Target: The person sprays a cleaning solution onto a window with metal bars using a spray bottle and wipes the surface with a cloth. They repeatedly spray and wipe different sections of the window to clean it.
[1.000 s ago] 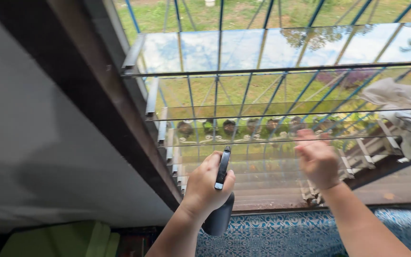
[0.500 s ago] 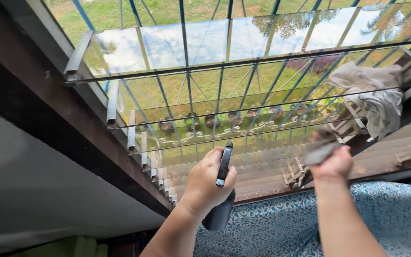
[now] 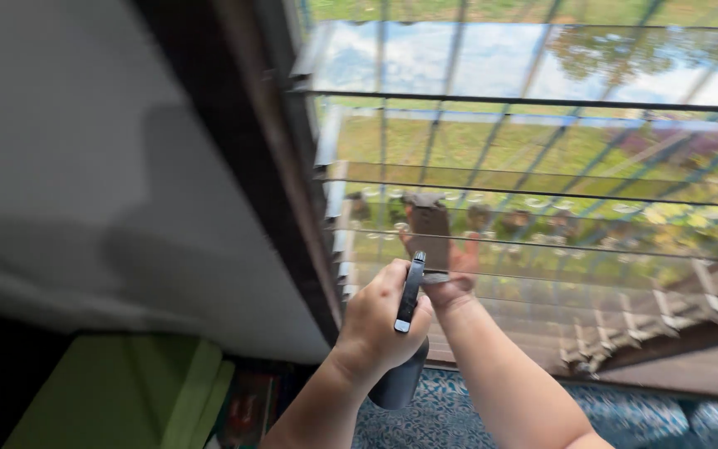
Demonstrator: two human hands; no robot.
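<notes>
Behind the louvre window point(image 3: 542, 141) a green lawn and a metal grille are seen through the tilted glass slats, and the sky is mirrored in the top slat. At the left a dark wooden frame point(image 3: 243, 158) and a pale wall point(image 3: 85, 150) are found.

A dark spray bottle point(image 3: 399, 366) is grasped by the left hand point(image 3: 380, 320), with the fingers closed around its neck and the trigger kept upright. The right hand point(image 3: 450, 278) is raised just behind it, against a lower slat, and a small dark flat thing point(image 3: 430, 231) is held up at its fingertips; what it is cannot be told, because the picture is blurred.

For good work, it is judged that the nozzle should be directed at one slat only and the slat should be supported gently, since thin glass is broken easily.

No package, label or sign is seen. Below, a green folded object point(image 3: 118, 399) and a blue patterned cloth point(image 3: 625, 411) are lying.
</notes>
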